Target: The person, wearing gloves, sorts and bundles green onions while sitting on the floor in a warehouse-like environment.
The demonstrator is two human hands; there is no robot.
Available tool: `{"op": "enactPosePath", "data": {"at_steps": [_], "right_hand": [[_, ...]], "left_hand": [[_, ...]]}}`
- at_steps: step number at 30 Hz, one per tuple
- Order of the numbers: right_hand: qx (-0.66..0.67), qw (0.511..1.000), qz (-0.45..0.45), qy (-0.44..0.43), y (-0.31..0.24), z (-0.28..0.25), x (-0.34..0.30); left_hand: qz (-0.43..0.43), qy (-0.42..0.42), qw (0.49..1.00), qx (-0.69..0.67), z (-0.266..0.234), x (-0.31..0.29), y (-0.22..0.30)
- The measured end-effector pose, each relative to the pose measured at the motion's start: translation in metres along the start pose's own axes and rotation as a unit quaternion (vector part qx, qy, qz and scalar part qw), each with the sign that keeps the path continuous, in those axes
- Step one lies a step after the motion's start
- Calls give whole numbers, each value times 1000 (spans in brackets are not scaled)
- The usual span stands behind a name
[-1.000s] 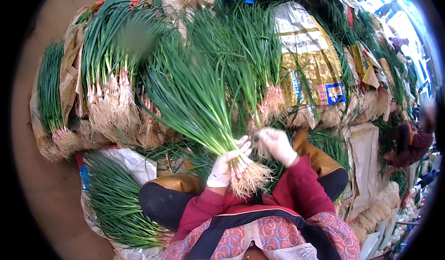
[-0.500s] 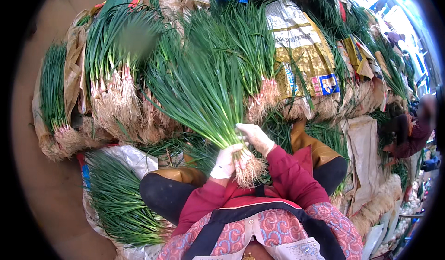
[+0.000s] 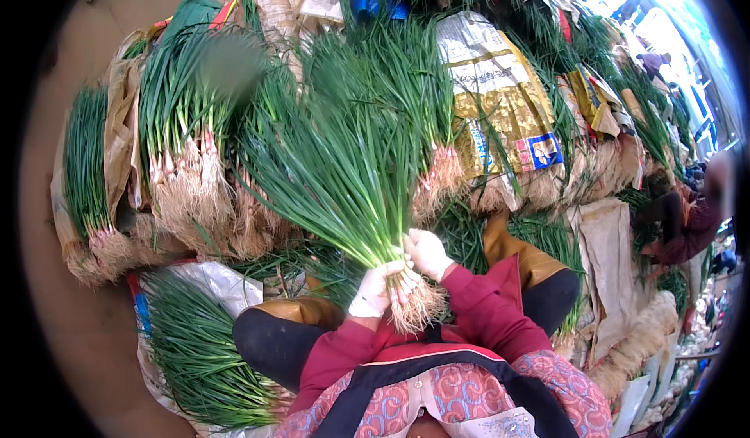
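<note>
A big bunch of spring onions point(image 3: 355, 203) is held upright in front of my body, its long green leaves fanning up and to the left. My left hand point(image 3: 375, 288), in a white glove, wraps round the pale stems just above the roots. The stringy roots point(image 3: 416, 305) hang below that hand toward my lap. On the bunch's right side my right hand point(image 3: 427, 253), also gloved in white, has its fingers curled against the stems. Its fingertips are partly hidden, so any single stalk in them cannot be made out.
Rows of spring onion bundles point(image 3: 183, 141) lie ahead, roots toward me. A gold and white sack point(image 3: 504, 110) covers some. At my left, another spring onion pile point(image 3: 207, 348) rests on a white sheet point(image 3: 226, 282). A co-worker point(image 3: 687, 219) sits at the far right.
Both hands and the bunch have come slightly lower, nearer my body. My right hand's fingers have curled in more against the stems.
</note>
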State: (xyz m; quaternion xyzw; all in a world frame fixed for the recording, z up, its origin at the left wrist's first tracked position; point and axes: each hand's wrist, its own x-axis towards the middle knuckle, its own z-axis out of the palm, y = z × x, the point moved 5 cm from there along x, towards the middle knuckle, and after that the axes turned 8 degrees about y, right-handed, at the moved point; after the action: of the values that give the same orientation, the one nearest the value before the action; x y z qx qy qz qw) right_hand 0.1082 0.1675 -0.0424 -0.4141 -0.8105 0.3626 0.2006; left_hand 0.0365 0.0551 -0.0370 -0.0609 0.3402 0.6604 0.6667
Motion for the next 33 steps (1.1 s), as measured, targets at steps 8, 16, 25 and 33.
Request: {"op": "enactPosePath", "data": {"at_steps": [8,16,25,33], "right_hand": [[-282,908,142,-276,113,14,-19],[-187,971,84,122,22,-71,104],[-100,981,110,126,51,-88,135],[272,939,159,-137,-16,-54,0]], "left_hand": [[60,-154,980,-112,48,-44,55],[76,-89,987,-114,31,-4,44],[46,-32,994,-97,11,13,28],[36,-54,994,-92,21,10,26]]}}
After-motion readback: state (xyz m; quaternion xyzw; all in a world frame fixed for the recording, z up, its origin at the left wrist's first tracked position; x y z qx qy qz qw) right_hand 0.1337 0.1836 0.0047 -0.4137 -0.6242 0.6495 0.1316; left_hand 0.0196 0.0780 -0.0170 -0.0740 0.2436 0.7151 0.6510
